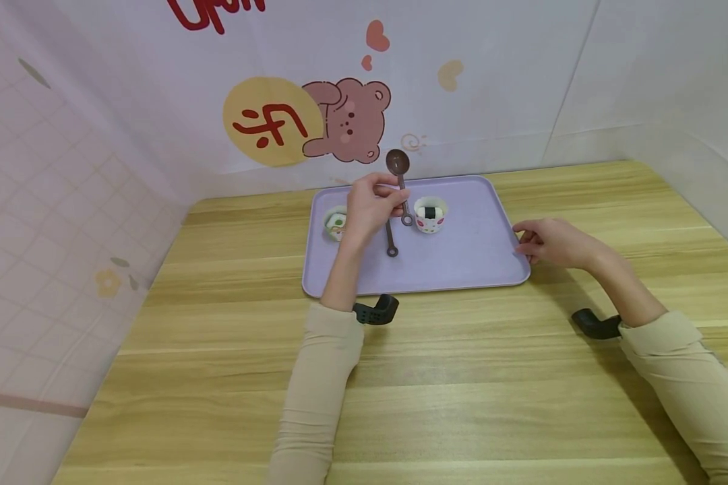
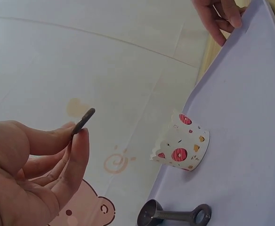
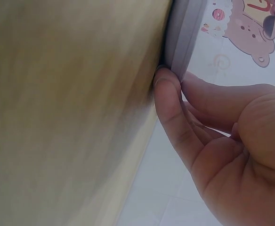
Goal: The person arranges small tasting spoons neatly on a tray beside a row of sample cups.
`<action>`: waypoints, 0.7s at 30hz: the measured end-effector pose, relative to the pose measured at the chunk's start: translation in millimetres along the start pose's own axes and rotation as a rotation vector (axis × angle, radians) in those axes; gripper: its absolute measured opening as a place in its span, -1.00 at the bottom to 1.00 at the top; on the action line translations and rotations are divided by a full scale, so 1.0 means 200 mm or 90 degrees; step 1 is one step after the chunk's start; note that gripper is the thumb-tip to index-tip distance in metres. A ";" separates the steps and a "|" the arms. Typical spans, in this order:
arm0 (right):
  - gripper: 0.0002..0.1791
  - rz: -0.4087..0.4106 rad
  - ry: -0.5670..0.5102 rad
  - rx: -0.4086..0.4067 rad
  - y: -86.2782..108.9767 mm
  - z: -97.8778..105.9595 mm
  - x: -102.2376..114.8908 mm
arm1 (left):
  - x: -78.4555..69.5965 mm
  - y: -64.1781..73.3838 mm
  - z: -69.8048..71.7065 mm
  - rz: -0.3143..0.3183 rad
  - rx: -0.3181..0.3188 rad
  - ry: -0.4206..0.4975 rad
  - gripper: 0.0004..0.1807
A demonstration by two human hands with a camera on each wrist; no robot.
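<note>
A lilac tray (image 1: 470, 259) lies on the table. Above it, my left hand (image 1: 367, 209) pinches the handle of a brown measuring spoon (image 1: 398, 162) between thumb and fingers, bowl end up. A second measuring spoon (image 2: 175, 215) rests on the tray below that hand, partly hidden in the head view. To its right stands a dotted paper cup (image 1: 429, 222) containing a white piece with a black band. Another paper cup (image 1: 332, 231), with white and green contents, is partly covered by the left hand. At the tray's right rim, my right hand (image 1: 555, 244) pinches the edge.
The wood-grain table (image 1: 461, 384) stretches in front of the tray and to both sides. Close behind the tray rises a pale wall cover (image 1: 503, 101) with a printed bear. A second covered wall (image 1: 48, 222) borders the table on the left.
</note>
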State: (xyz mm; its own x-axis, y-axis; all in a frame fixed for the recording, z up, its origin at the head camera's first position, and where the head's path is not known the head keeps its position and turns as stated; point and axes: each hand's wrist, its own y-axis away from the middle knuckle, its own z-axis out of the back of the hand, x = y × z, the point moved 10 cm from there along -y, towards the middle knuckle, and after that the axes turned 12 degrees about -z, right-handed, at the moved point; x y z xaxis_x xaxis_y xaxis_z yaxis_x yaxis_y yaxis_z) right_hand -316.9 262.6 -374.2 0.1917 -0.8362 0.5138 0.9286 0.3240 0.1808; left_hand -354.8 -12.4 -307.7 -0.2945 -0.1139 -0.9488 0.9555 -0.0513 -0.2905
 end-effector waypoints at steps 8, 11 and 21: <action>-0.60 -0.005 -0.002 0.001 0.00 0.00 0.00 | -0.01 0.00 -0.06 -0.003 0.008 0.021 -0.72; -0.60 -0.008 -0.005 0.003 0.00 0.00 -0.01 | -0.01 -0.01 -0.07 -0.007 0.006 0.030 -0.71; -0.59 -0.012 -0.014 0.004 -0.01 -0.01 -0.02 | -0.02 -0.01 -0.14 -0.017 -0.001 0.044 -0.72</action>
State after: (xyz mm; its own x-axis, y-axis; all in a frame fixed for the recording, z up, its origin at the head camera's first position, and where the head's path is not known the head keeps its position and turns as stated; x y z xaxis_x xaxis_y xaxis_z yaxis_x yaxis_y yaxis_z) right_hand -319.3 265.3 -378.1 0.1678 -0.8324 0.5281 0.9299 0.3115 0.1956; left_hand -355.6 15.5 -306.5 -0.3182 -0.0436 -0.9470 0.9473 -0.0520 -0.3160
